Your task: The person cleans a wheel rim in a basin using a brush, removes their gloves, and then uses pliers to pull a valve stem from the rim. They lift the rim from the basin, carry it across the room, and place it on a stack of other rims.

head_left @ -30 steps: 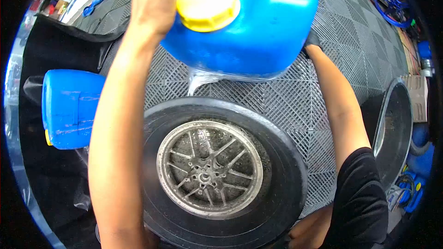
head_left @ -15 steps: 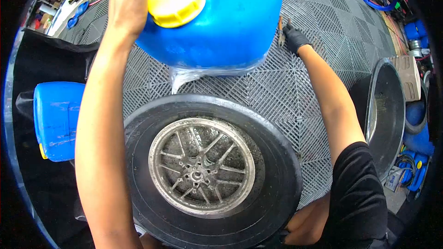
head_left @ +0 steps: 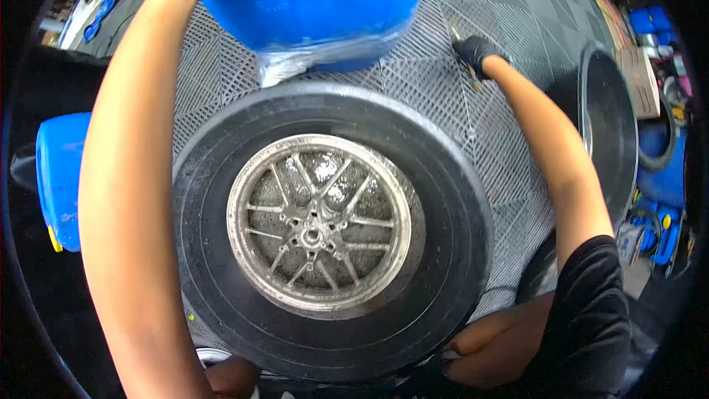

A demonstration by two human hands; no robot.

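The scene is brightly lit, with the light's source out of view. White glare is thrown off the wet patches within the wheel rim (head_left: 402, 229), upper center. Straight lines are bowed by wide-angle distortion, the corners are blacked out, and fine detail is softened toward the edges.

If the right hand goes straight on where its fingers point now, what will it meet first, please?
Probably the blue container, whose side lies across the line of the right hand; depth is unclear, so it could pass by.
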